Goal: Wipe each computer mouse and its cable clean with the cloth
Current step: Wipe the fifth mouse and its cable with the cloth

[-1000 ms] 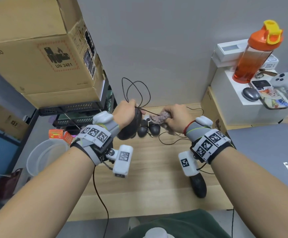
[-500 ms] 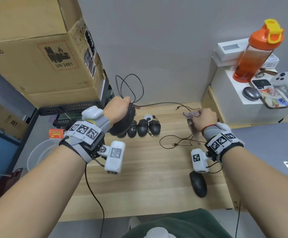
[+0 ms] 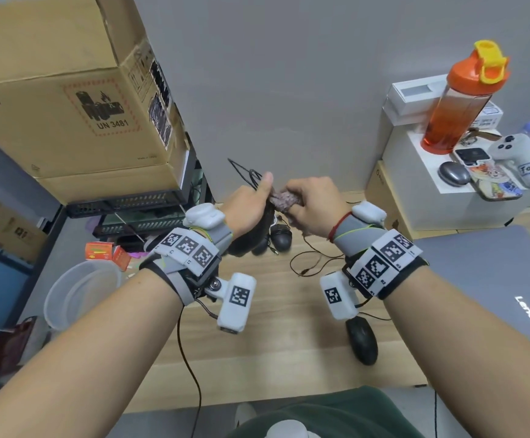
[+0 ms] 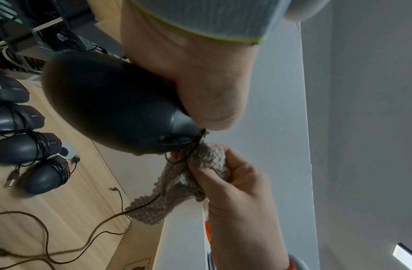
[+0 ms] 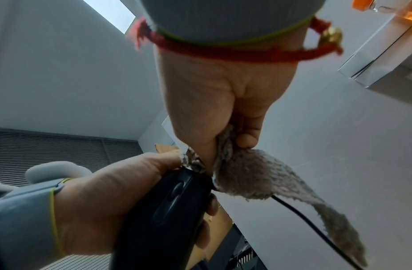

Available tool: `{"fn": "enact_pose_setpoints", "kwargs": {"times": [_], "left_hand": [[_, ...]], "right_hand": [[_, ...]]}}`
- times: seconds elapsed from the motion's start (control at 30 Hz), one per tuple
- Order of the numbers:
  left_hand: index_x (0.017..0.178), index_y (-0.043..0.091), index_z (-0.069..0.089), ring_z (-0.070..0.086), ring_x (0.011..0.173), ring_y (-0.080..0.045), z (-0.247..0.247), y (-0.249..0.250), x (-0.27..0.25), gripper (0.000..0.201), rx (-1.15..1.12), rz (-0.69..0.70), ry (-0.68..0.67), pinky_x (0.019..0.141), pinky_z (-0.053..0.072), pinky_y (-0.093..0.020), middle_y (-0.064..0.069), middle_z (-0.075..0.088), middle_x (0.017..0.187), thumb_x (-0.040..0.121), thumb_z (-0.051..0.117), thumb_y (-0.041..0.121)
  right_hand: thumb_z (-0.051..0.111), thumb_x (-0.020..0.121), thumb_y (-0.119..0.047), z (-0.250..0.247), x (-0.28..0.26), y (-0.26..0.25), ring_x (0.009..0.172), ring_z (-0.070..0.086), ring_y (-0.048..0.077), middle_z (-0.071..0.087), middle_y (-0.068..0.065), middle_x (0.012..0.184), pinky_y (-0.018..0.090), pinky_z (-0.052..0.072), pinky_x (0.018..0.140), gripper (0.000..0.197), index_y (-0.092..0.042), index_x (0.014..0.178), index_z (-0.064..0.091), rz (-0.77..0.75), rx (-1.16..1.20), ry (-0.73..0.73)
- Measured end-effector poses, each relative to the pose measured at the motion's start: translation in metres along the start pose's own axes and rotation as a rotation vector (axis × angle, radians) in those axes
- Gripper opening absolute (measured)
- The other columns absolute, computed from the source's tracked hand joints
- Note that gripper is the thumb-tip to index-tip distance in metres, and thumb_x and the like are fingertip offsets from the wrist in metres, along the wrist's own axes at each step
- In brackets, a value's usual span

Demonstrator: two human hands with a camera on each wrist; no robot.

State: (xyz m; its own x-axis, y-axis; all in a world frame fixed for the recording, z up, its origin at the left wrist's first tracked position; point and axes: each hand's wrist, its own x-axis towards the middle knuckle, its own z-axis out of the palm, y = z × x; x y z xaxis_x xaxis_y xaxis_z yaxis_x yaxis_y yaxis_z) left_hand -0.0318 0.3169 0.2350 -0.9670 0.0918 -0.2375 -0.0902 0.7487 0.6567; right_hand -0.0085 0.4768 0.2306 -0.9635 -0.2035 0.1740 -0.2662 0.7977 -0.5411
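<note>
My left hand [image 3: 251,200] grips a black mouse [image 4: 112,109] raised above the desk, its front end towards my right hand. That right hand [image 3: 312,203] clutches a grey-brown knitted cloth [image 3: 284,200] bunched round the mouse's thin black cable [image 5: 316,226] right where it leaves the mouse. In the right wrist view the cloth [image 5: 258,177] hangs down past the cable. Several more black mice [image 4: 27,146] with cables wound round them lie in a row at the back of the wooden desk [image 3: 289,343]. Another black mouse [image 3: 362,339] lies near the front edge.
A loose thin cable [image 3: 311,263] lies coiled on the desk. A closed grey laptop [image 3: 494,295] sits at the right, behind it a white box [image 3: 421,197] with an orange bottle [image 3: 459,99]. Large cardboard boxes [image 3: 67,96] stack at the left, above a clear bin [image 3: 80,295].
My right hand had slid the cloth out to the right along the cable, and has now come back to the mouse. My left hand has lifted the mouse slightly.
</note>
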Motion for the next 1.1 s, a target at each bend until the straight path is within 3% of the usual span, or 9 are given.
{"fn": "enact_pose_setpoints", "kwargs": {"times": [0.13,0.23,0.37,0.5,0.67,0.77,0.87,0.93,1.1], "left_hand": [[0.071,0.008,0.048,0.046,0.08,-0.033,0.0,-0.002,0.003,0.041,-0.044,-0.019,0.019,0.068,0.034,-0.037,-0.013,0.05,0.076,0.104,0.036,0.028],[0.07,0.009,0.047,0.047,0.082,-0.03,-0.008,-0.007,0.006,0.039,-0.144,-0.057,0.071,0.074,0.038,-0.035,-0.007,0.049,0.073,0.104,0.037,0.024],[0.088,-0.001,0.07,0.065,0.094,-0.045,-0.019,-0.009,0.008,0.049,-0.444,-0.094,0.094,0.092,0.053,-0.05,-0.026,0.069,0.103,0.092,0.037,0.035],[0.066,0.013,0.078,0.068,0.068,-0.038,-0.024,-0.011,0.001,0.06,-0.772,-0.036,0.006,0.077,0.057,-0.043,-0.012,0.076,0.086,0.105,0.033,0.024],[0.07,0.008,0.076,0.066,0.065,-0.035,-0.033,-0.015,-0.002,0.057,-0.775,-0.032,-0.068,0.067,0.057,-0.038,-0.01,0.075,0.081,0.106,0.034,0.022],[0.086,-0.003,0.072,0.069,0.066,-0.03,-0.032,-0.023,-0.001,0.047,-0.552,-0.053,-0.141,0.067,0.061,-0.036,-0.008,0.078,0.084,0.102,0.039,0.027],[0.086,0.006,0.08,0.071,0.086,-0.042,-0.022,-0.031,0.003,0.052,-0.295,-0.08,-0.146,0.092,0.056,-0.052,-0.005,0.079,0.084,0.087,0.044,0.044],[0.082,0.016,0.082,0.071,0.092,-0.037,-0.011,-0.028,0.001,0.054,-0.201,-0.048,-0.16,0.099,0.052,-0.047,0.002,0.079,0.083,0.095,0.041,0.048],[0.084,0.014,0.081,0.07,0.092,-0.034,0.005,-0.016,0.001,0.072,-0.156,-0.016,-0.09,0.094,0.05,-0.038,-0.007,0.077,0.084,0.104,0.029,0.061]], "right_hand": [[0.067,0.087,-0.026,0.007,-0.001,0.001,0.078,0.066,0.029,0.069,0.001,0.071,0.032,0.05,0.072,0.006,-0.021,0.089,0.07,-0.016,-0.034,0.002],[0.065,0.084,-0.018,0.01,0.001,0.014,0.082,0.065,0.034,0.071,0.005,0.074,0.036,0.052,0.075,0.004,-0.018,0.086,0.069,0.046,-0.092,-0.021],[0.06,0.077,-0.007,0.016,-0.006,0.044,0.08,0.066,0.034,0.072,0.009,0.075,0.036,0.054,0.072,0.015,-0.016,0.082,0.07,0.249,-0.091,-0.072],[0.06,0.081,-0.009,0.022,-0.017,0.071,0.076,0.064,0.031,0.068,0.009,0.073,0.031,0.048,0.064,0.009,-0.01,0.081,0.07,0.431,-0.079,-0.099],[0.058,0.085,-0.017,0.018,-0.033,0.101,0.073,0.054,0.032,0.065,0.015,0.08,0.031,0.045,0.065,0.012,-0.012,0.078,0.066,0.662,-0.097,-0.064],[0.058,0.085,-0.015,0.005,-0.027,0.107,0.073,0.055,0.033,0.068,0.02,0.087,0.03,0.042,0.067,0.013,-0.013,0.073,0.062,0.766,-0.013,0.055],[0.06,0.086,-0.024,-0.007,-0.01,0.091,0.082,0.062,0.036,0.069,0.018,0.083,0.03,0.044,0.068,0.019,-0.009,0.076,0.068,0.691,0.032,0.141],[0.064,0.083,-0.027,-0.012,0.001,0.066,0.08,0.063,0.034,0.069,0.014,0.076,0.031,0.046,0.067,0.021,-0.008,0.075,0.069,0.54,0.034,0.183],[0.071,0.079,-0.022,-0.013,0.009,0.003,0.069,0.054,0.022,0.061,0.001,0.065,0.027,0.037,0.065,0.012,-0.021,0.071,0.063,0.173,0.071,0.149]]}}
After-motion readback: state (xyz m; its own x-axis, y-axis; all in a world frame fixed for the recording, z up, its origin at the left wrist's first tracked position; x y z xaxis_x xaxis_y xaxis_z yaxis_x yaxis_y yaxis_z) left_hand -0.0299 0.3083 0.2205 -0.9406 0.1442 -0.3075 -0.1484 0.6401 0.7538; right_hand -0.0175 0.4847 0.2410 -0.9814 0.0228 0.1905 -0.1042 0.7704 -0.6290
